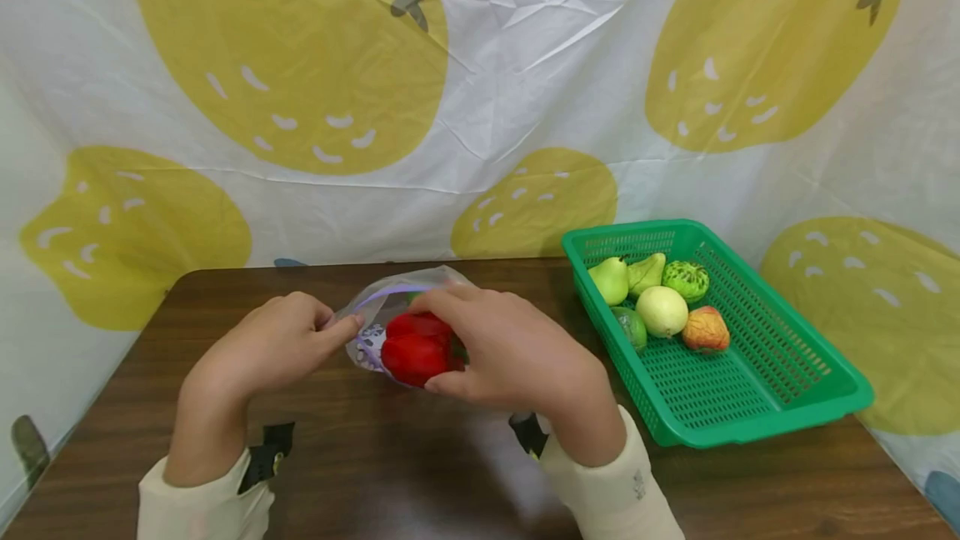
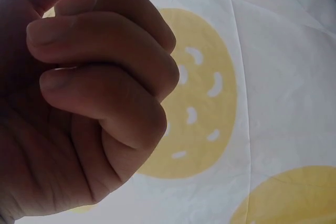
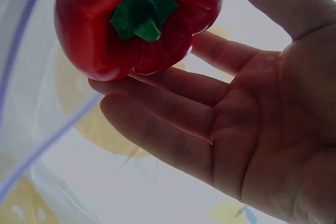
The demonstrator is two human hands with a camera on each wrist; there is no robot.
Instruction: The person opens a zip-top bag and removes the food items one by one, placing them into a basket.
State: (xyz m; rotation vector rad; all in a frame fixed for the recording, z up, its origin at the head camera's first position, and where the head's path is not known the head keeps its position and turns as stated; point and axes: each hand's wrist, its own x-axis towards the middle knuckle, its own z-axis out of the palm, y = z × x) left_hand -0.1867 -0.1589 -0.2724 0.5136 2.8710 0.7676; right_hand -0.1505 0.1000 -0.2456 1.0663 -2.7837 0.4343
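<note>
My right hand [image 1: 517, 348] holds a red bell pepper [image 1: 415, 350] between thumb and fingers, at the mouth of a clear plastic zip bag [image 1: 375, 290] with a purple seal strip. The pepper's green stem [image 3: 144, 17] faces the palm in the right wrist view. With thumb and curled fingers, my left hand [image 1: 273, 348] pinches the left edge of the bag's opening. In the left wrist view the left hand [image 2: 100, 77] shows its folded fingers, and the bag is hidden there. A bit of something green shows inside the bag behind the pepper; its kind is unclear.
On the right of the brown table [image 1: 360, 457] stands a green plastic basket [image 1: 757, 415]. Inside lie pears [image 1: 610, 280], a round pale-yellow fruit [image 1: 662, 312], a bumpy green fruit [image 1: 686, 281], a dark green fruit [image 1: 632, 327] and an orange-red fruit [image 1: 705, 329]. A lemon-print cloth [image 1: 517, 65] hangs behind.
</note>
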